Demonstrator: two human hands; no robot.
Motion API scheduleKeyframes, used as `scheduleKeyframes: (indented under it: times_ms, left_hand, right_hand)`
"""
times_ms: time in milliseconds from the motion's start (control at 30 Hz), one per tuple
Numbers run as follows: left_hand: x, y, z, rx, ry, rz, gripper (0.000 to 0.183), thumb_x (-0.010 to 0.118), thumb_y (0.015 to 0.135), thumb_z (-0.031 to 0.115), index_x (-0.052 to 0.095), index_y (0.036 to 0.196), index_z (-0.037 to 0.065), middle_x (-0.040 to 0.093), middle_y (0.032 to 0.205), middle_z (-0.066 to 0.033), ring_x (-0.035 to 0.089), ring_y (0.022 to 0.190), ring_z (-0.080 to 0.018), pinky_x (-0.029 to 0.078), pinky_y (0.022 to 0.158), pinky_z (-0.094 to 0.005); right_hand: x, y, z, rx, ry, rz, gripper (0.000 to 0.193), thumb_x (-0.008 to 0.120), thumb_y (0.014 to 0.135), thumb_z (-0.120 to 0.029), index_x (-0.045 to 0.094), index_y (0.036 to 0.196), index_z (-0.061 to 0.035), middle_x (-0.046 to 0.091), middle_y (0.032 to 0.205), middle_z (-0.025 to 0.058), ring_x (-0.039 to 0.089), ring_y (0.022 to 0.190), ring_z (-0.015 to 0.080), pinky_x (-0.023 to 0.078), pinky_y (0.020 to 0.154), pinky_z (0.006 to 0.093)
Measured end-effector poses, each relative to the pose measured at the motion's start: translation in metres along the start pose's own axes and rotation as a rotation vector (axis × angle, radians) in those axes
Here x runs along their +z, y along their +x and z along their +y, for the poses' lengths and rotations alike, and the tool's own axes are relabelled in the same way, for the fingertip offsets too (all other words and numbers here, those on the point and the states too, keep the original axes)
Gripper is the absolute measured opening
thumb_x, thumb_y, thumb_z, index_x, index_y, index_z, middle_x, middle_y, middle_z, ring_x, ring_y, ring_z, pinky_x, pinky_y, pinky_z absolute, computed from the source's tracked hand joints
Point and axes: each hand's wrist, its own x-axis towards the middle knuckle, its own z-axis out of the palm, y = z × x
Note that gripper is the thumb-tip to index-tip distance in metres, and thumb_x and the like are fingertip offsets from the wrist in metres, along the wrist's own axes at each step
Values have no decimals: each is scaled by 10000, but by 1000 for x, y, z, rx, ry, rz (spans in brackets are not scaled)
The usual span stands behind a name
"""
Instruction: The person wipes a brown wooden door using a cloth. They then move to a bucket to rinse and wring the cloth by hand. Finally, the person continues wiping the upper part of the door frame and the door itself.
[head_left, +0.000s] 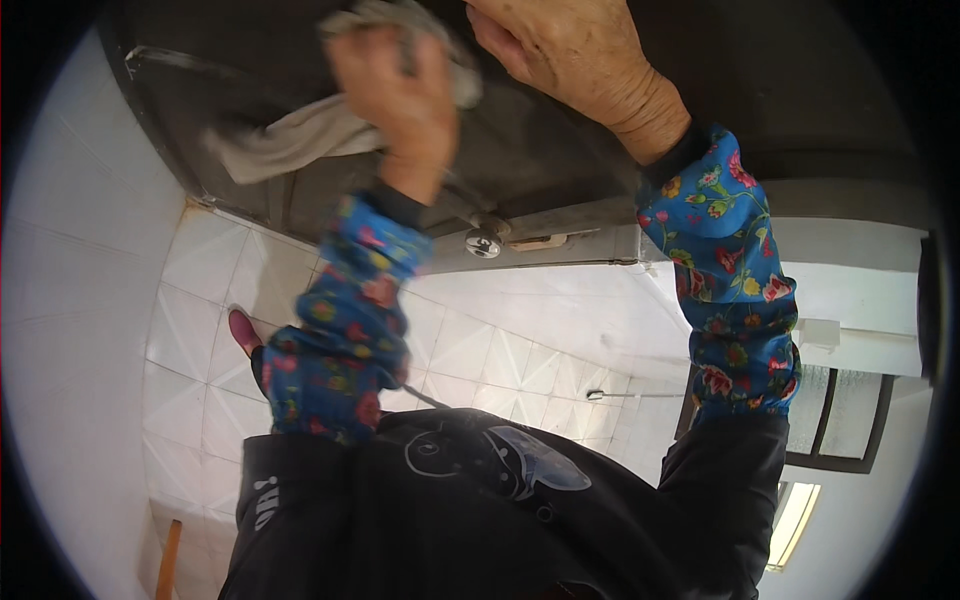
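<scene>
A grey-beige cloth lies bunched under my left hand, which presses it against a dark brown door. Motion smears both the hand and the cloth, and one end of the cloth trails off to the left. Higher up and to the right, my right hand is at the door, bent at the wrist. The picture's upper edge cuts off its fingertips, so what they touch is hidden. Below and between my hands, a round shiny doorknob sticks out near the door's edge. Blue flowered sleeve covers wrap both forearms.
White tiled floor spreads below, with a pink shoe on it. A pale wall rises at the left. An orange-brown stick stands at lower left. A dark-framed window is at the right.
</scene>
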Motion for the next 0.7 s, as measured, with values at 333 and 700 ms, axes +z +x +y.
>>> scheduleKeyframes:
  times_ms: [333, 700]
  left_hand:
    - [-16, -85, 97, -164, -89, -352, 195, 668, 617, 101, 582, 789, 69, 475, 849, -123, 504, 780, -326, 413, 636, -408]
    - [-11, -43, 57, -285, -115, -169, 151, 669, 738, 51, 585, 857, 14, 510, 818, -122, 534, 747, -274, 444, 687, -351]
  right_hand:
    - [5, 9, -1, -82, -15, 67, 205, 657, 714, -57, 627, 916, -76, 523, 1131, 129, 470, 1165, 362, 273, 1031, 546]
    - [7, 1, 9, -110, -29, 118, 151, 630, 723, -59, 638, 873, -82, 557, 1111, 99, 480, 1166, 325, 287, 1040, 516]
